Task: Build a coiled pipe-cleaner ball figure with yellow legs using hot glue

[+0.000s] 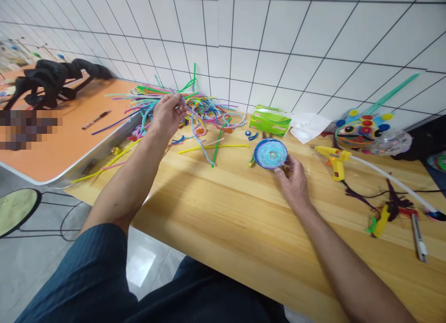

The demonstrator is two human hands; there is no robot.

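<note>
My left hand (170, 112) is over the heap of coloured pipe cleaners (205, 105) near the wall. Its fingers are pinched on what looks like a thin lilac pipe cleaner (184, 101); the strand's full length is lost among the others. In my right hand (294, 182), gripped by its lower right edge, is a round coiled disc (271, 154) with light blue rings and a dark blue rim. A yellow pipe cleaner (223, 148) and a green one (216, 148) lie crossed on the wooden table (209, 211) between my hands.
Behind the disc lie a green tissue pack (270, 120) and a white tissue (309, 127). To the right are a yellow glue gun (335, 161) with its cord, a decorated mask-like craft piece (360, 132) and a cutter knife (419, 239). An orange table (69, 146) with a pen (96, 120) adjoins on the left.
</note>
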